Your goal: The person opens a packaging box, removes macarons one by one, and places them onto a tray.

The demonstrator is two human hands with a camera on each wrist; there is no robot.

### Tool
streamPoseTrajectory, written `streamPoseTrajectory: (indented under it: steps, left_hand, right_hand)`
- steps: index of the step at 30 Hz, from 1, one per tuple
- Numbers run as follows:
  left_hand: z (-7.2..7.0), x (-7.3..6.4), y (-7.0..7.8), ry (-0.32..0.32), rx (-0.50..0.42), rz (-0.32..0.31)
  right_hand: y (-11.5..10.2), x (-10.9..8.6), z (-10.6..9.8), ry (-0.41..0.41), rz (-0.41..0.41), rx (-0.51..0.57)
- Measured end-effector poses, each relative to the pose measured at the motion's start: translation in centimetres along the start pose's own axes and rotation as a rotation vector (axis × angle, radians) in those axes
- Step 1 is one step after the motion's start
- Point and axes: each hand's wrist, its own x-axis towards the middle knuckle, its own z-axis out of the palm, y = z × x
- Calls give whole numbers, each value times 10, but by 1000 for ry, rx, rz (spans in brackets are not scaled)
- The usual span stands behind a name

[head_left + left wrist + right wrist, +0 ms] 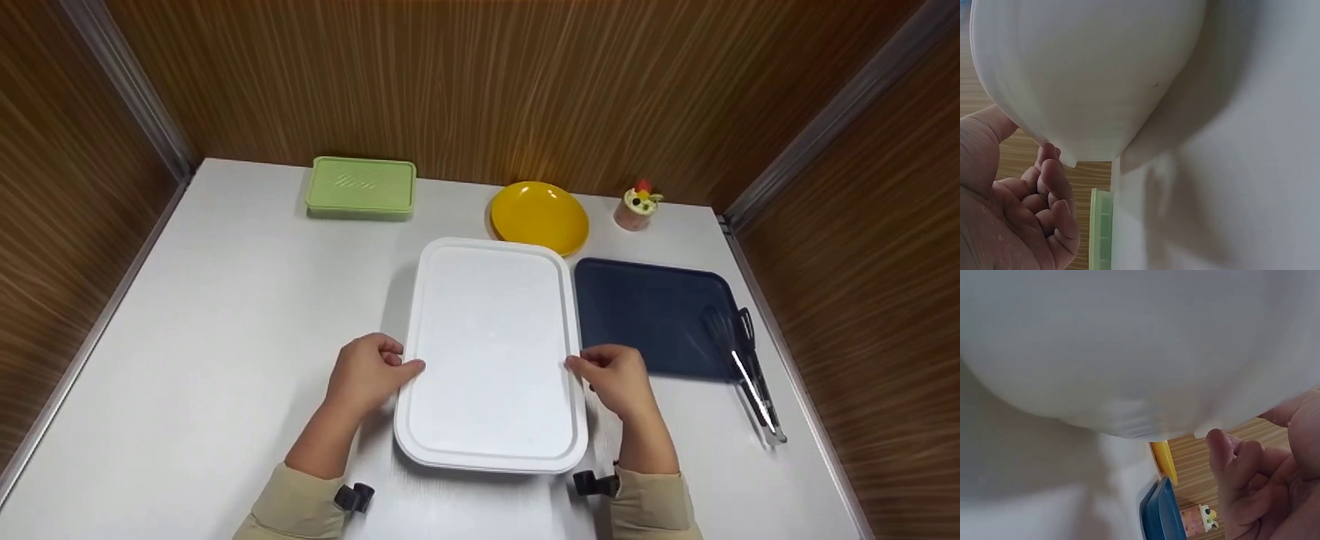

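Observation:
A large white plastic box (pixel 1095 84) with rounded corners stands in the middle of the table, its flat white lid (pixel 487 352) on top. At the lid's left long edge, my left hand (pixel 373 373) pinches the rim, thumb above and index fingertip underneath. My right hand (pixel 616 379) pinches the opposite edge likewise, its thumb on the top face. In both wrist views the other fingers curl loosely below the rim, beside the box wall. The box's contents are hidden under the lid.
Behind the box lie a light green lidded container (pixel 361 185) and a yellow plate (pixel 540 216). A dessert cup (pixel 636 206) with fruit-like topping stands at the back right. On the right, a whisk (pixel 739 367) and another dark-handled utensil (pixel 752 352) overlap a navy tray (pixel 645 315).

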Motion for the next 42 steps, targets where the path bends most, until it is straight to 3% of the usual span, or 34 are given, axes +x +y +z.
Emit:
streamPoseTrajectory:
  steps: [11,17,22,33,42]
  left_hand:
    - [-1,-3,6,41,6,-1]
    - [-3,-4,9,38,-33,18]
    - [-9,-5,11,50,-61,12]
    - [-42,-4,8,127,-115,15]
    - [-77,-3,1,170,-101,-17]
  right_hand:
    - [-5,-8,-1,-21,-37,-28]
    - [-9,-11,-4,8,-64,-38]
    - [-18,-15,-3,11,-119,14]
    - [-48,-36,13,-94,-189,243]
    - [-71,-49,38,-181,-281,314]
